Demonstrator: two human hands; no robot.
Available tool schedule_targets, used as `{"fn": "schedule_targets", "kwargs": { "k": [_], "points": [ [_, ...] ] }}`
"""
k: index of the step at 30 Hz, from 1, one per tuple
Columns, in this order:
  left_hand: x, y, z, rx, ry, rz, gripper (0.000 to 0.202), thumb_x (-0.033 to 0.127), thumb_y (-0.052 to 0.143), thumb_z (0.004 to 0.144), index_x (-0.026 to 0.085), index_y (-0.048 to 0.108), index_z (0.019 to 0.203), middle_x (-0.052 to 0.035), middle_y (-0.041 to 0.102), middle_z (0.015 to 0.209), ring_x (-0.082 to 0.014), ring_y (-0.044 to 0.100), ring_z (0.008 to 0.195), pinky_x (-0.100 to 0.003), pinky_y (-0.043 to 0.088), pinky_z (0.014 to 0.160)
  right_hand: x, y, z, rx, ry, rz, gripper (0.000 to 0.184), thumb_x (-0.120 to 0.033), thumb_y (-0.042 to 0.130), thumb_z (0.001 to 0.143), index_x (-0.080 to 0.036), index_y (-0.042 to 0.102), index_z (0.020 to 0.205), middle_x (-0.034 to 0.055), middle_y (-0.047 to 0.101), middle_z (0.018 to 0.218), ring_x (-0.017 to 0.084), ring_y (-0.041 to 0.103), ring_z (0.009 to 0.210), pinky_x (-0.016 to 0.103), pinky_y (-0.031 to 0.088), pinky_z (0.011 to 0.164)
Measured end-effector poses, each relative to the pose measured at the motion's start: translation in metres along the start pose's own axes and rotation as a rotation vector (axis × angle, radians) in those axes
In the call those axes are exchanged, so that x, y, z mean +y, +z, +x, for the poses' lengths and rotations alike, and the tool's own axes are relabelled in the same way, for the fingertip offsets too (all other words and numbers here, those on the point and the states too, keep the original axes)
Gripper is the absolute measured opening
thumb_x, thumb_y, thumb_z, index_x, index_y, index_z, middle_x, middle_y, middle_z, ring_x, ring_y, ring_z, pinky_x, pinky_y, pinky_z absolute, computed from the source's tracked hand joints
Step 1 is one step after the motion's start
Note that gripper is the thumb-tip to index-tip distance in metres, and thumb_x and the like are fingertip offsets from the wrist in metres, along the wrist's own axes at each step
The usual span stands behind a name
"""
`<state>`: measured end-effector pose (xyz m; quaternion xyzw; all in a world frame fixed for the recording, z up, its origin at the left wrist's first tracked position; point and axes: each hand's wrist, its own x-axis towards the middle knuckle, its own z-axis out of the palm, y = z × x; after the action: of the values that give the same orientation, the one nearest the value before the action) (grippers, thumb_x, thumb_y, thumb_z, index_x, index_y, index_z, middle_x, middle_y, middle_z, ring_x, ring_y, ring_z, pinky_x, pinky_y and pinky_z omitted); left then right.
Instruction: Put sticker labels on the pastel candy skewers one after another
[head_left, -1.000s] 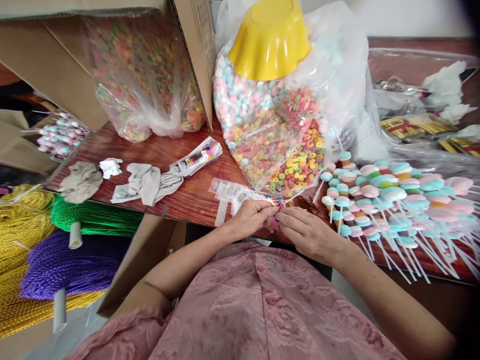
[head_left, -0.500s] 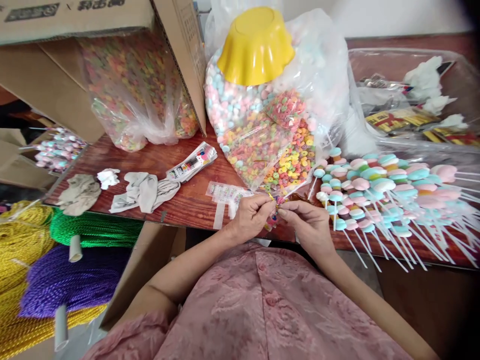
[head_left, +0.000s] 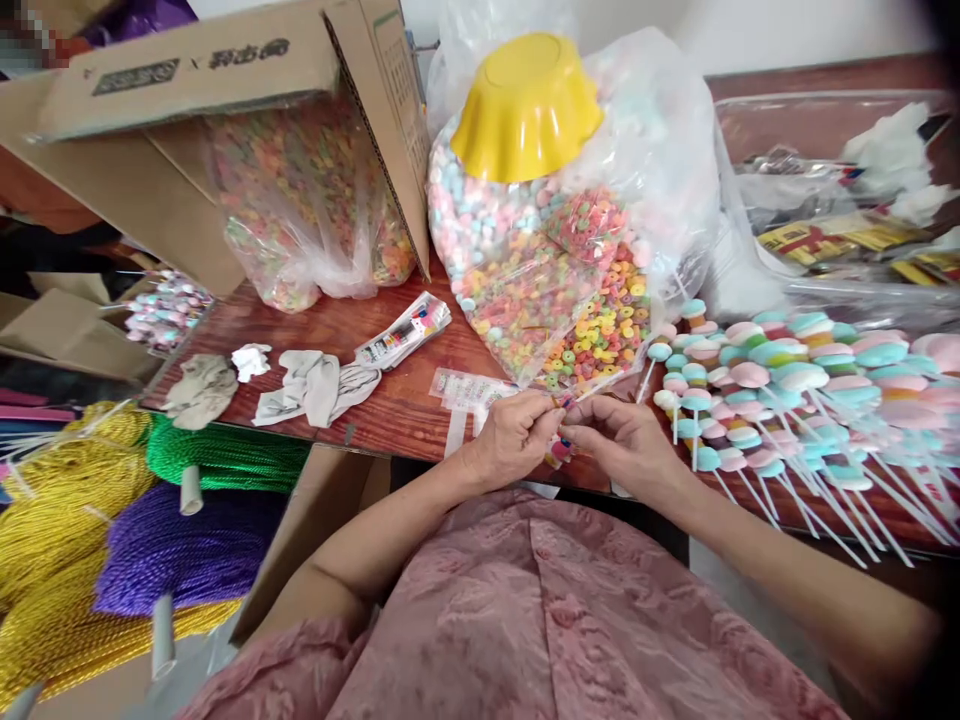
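My left hand [head_left: 512, 436] and my right hand [head_left: 624, 443] meet at the near edge of the wooden table [head_left: 390, 400]. Both pinch a small clear packet with coloured print [head_left: 560, 448] between their fingertips. A thin white stick runs from the pinch toward the big clear bag of coloured candy rings [head_left: 570, 290] right behind the hands. Flat clear packets [head_left: 469, 390] lie on the table by my left hand.
A pile of pastel candy skewers on white sticks [head_left: 795, 390] fills the right side. A yellow bowl [head_left: 527, 110] sits upside down on the bag. A cardboard box [head_left: 225, 120] holds more candy. Rags [head_left: 311, 385] lie left; yellow, green and purple cord spools [head_left: 150, 520] below.
Both hands stay pinched together on the small packet at the table edge, with the fingers shifting slightly. The view has swung a little to the left and down.
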<state>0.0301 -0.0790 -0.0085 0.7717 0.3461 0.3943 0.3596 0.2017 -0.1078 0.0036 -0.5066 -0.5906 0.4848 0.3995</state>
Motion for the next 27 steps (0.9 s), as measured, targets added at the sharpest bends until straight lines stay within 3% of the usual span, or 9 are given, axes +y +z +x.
{"fn": "schedule_targets", "kwargs": {
  "k": [3, 8, 11, 14, 19, 24, 27],
  "points": [
    [-0.002, 0.001, -0.001, -0.021, -0.071, -0.103, 0.033, 0.026, 0.048, 0.092, 0.017, 0.047, 0.060, 0.0028, 0.047, 0.059, -0.0081, 0.043, 0.057, -0.023, 0.035, 0.059, -0.002, -0.009, 0.008, -0.110, 0.060, -0.065, 0.018, -0.034, 0.068, 0.077, -0.018, 0.070, 0.071, 0.0016, 0.067, 0.068, 0.015, 0.057, 0.065, 0.029, 0.045, 0.064],
    [-0.008, 0.007, -0.003, 0.036, -0.454, -0.475, 0.033, 0.040, 0.056, 0.085, 0.017, 0.050, 0.062, 0.0051, 0.047, 0.055, -0.0053, 0.039, 0.047, -0.020, 0.032, 0.048, 0.004, -0.018, 0.036, -0.350, 0.298, 0.100, 0.024, -0.038, 0.079, 0.064, -0.016, 0.069, 0.064, 0.0005, 0.064, 0.059, 0.011, 0.052, 0.054, 0.026, 0.040, 0.054],
    [-0.010, 0.004, 0.000, 0.088, -0.549, -0.594, 0.033, 0.045, 0.060, 0.080, 0.016, 0.052, 0.066, 0.0048, 0.050, 0.055, -0.0049, 0.040, 0.044, -0.019, 0.032, 0.045, 0.009, -0.013, 0.047, -0.328, 0.374, 0.291, 0.028, -0.037, 0.086, 0.056, -0.016, 0.068, 0.061, -0.0007, 0.063, 0.057, 0.009, 0.051, 0.052, 0.024, 0.039, 0.053],
    [-0.012, -0.004, 0.003, 0.074, -0.501, -0.560, 0.032, 0.044, 0.062, 0.079, 0.015, 0.054, 0.066, 0.0036, 0.052, 0.055, -0.0056, 0.043, 0.045, -0.019, 0.033, 0.045, 0.015, -0.005, 0.048, -0.281, 0.409, 0.465, 0.031, -0.036, 0.089, 0.050, -0.016, 0.068, 0.061, -0.0011, 0.063, 0.057, 0.010, 0.054, 0.054, 0.024, 0.042, 0.055],
    [-0.012, -0.018, 0.005, -0.103, -0.339, -0.472, 0.039, 0.043, 0.065, 0.079, 0.014, 0.055, 0.055, 0.0025, 0.050, 0.054, -0.0044, 0.043, 0.048, -0.018, 0.033, 0.046, 0.021, 0.002, 0.035, -0.194, 0.326, 0.548, 0.030, -0.035, 0.091, 0.050, -0.016, 0.069, 0.060, -0.0028, 0.059, 0.052, 0.007, 0.048, 0.048, 0.022, 0.037, 0.050],
    [-0.007, -0.032, 0.001, -0.388, -0.634, -0.723, 0.039, 0.048, 0.077, 0.065, 0.013, 0.061, 0.062, 0.0030, 0.055, 0.050, -0.0058, 0.047, 0.038, -0.016, 0.026, 0.034, 0.012, 0.005, 0.019, -0.207, 0.294, 0.404, 0.026, -0.034, 0.088, 0.054, -0.016, 0.070, 0.061, -0.0004, 0.063, 0.056, 0.011, 0.053, 0.052, 0.025, 0.040, 0.052],
    [-0.006, -0.042, -0.002, -0.453, -0.717, -0.821, 0.035, 0.043, 0.080, 0.061, 0.011, 0.064, 0.063, 0.0010, 0.059, 0.048, -0.0074, 0.048, 0.033, -0.016, 0.027, 0.030, 0.002, 0.009, 0.014, -0.250, 0.218, 0.249, 0.023, -0.035, 0.083, 0.064, -0.016, 0.069, 0.062, 0.0002, 0.062, 0.056, 0.012, 0.054, 0.054, 0.026, 0.041, 0.055]
  ]
}}
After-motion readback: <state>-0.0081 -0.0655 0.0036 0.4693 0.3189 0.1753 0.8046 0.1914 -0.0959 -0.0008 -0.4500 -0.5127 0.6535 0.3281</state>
